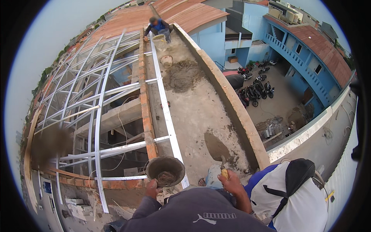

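Note:
My left hand (152,189) is closed on the near rim of a round mortar bucket (166,172), dark and grey-coated, with some brownish material at its bottom. The bucket is tilted so its mouth faces up toward me, beside the low brick edge. My right hand (232,183) is wrapped round the yellowish wooden handle of a trowel (216,147). Its broad, leaf-shaped grey blade points away from me, over the concrete floor. Whether the blade touches the floor, I cannot tell.
A white metal truss (164,100) runs along the brick edge (145,96), with open roof framing left. Right, a low parapet (224,92) borders a drop. Wet mortar (183,75) lies ahead. One person (158,25) crouches beyond by buckets; another (290,193) is close right.

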`<action>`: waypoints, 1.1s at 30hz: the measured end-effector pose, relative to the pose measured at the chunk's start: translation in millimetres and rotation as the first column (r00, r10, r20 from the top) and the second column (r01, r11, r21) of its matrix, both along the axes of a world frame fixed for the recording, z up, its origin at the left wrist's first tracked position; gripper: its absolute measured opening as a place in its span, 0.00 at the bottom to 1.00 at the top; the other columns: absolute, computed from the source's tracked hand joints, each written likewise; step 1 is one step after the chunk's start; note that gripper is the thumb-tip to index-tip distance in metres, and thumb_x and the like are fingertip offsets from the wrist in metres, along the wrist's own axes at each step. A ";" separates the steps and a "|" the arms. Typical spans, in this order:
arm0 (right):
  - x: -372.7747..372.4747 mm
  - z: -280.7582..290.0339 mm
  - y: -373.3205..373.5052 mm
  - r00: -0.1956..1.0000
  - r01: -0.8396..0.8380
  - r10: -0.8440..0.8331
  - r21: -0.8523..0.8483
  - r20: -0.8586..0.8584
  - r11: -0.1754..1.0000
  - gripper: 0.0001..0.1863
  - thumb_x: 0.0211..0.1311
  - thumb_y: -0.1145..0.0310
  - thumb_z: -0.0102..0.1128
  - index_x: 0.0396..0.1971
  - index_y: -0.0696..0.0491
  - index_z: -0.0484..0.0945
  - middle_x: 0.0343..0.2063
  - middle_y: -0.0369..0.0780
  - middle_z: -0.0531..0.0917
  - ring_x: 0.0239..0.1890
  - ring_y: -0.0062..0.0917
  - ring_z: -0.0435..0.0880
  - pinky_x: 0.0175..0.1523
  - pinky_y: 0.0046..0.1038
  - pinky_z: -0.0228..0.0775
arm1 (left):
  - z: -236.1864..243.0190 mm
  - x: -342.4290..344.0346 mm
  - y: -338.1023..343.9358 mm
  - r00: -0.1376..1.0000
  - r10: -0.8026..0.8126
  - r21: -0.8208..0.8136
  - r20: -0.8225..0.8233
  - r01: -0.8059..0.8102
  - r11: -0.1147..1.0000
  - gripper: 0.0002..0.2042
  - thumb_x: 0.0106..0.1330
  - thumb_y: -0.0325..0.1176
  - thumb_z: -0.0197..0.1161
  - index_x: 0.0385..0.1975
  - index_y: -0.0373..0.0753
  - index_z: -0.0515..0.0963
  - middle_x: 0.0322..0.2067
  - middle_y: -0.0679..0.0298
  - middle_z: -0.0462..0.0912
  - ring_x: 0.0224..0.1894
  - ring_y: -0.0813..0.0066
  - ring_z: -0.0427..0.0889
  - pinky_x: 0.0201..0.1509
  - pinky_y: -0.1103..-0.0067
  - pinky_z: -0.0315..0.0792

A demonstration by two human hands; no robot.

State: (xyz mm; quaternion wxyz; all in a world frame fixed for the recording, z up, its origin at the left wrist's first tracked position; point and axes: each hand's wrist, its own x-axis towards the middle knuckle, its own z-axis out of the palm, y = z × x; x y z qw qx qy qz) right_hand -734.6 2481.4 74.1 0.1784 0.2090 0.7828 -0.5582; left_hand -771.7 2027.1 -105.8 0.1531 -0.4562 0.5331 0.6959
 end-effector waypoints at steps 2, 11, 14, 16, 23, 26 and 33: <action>-39.4 -13.3 16.7 0.998 -0.018 0.018 0.004 0.068 1.000 0.22 0.62 0.54 0.65 0.39 0.61 0.77 0.30 0.50 0.83 0.34 0.39 0.83 0.42 0.40 0.73 | 2.1 -36.0 10.5 0.994 0.108 -0.005 0.010 -0.108 0.994 0.10 0.61 0.28 0.56 0.41 0.33 0.72 0.42 0.52 0.77 0.46 0.53 0.81 0.50 0.51 0.78; -270.9 -44.7 110.1 0.985 -0.121 0.099 0.150 0.141 0.981 0.21 0.61 0.54 0.65 0.35 0.61 0.78 0.25 0.44 0.83 0.22 0.31 0.83 0.29 0.35 0.74 | -23.1 -221.5 66.2 0.946 0.311 -0.082 0.088 -0.304 0.949 0.12 0.59 0.27 0.57 0.43 0.32 0.74 0.44 0.51 0.78 0.48 0.54 0.81 0.53 0.50 0.78; -371.0 -45.5 142.6 0.966 -0.196 0.163 0.160 0.201 0.967 0.21 0.61 0.54 0.66 0.34 0.61 0.78 0.23 0.44 0.83 0.22 0.30 0.83 0.29 0.34 0.75 | -20.6 -287.3 86.2 0.937 0.348 0.003 0.029 -0.348 0.937 0.16 0.58 0.29 0.56 0.46 0.34 0.70 0.46 0.50 0.72 0.49 0.53 0.77 0.50 0.52 0.79; -439.2 -46.8 157.2 0.947 -0.255 0.220 0.129 0.233 0.958 0.15 0.63 0.59 0.66 0.32 0.57 0.75 0.20 0.37 0.78 0.18 0.22 0.77 0.23 0.29 0.71 | -22.2 -333.3 92.8 0.910 0.409 0.000 0.064 -0.410 0.912 0.16 0.59 0.29 0.55 0.47 0.34 0.71 0.45 0.50 0.73 0.48 0.53 0.78 0.49 0.54 0.80; -669.8 -40.5 160.1 0.893 -0.450 0.421 0.297 0.158 0.842 0.19 0.62 0.57 0.65 0.33 0.61 0.78 0.22 0.43 0.82 0.21 0.28 0.83 0.27 0.33 0.74 | -40.5 -454.3 114.6 0.831 0.556 0.119 -0.031 -0.549 0.827 0.13 0.63 0.32 0.57 0.45 0.37 0.76 0.44 0.54 0.78 0.46 0.58 0.80 0.49 0.58 0.78; -751.6 -42.2 144.0 0.884 -0.412 0.392 0.027 0.255 0.911 0.14 0.65 0.61 0.63 0.30 0.56 0.73 0.19 0.36 0.75 0.17 0.20 0.74 0.21 0.28 0.67 | -48.3 -509.7 120.9 0.780 0.622 0.307 0.066 -0.609 0.732 0.09 0.60 0.30 0.56 0.39 0.41 0.75 0.40 0.58 0.76 0.44 0.63 0.75 0.52 0.59 0.74; -927.7 -95.3 117.2 0.792 -0.444 0.411 -0.035 0.451 0.895 0.15 0.64 0.60 0.66 0.30 0.55 0.72 0.18 0.35 0.73 0.17 0.23 0.73 0.20 0.30 0.65 | -71.8 -705.1 133.2 0.771 0.596 0.311 0.223 -0.636 0.706 0.16 0.57 0.26 0.53 0.46 0.38 0.74 0.47 0.53 0.78 0.51 0.56 0.78 0.56 0.48 0.74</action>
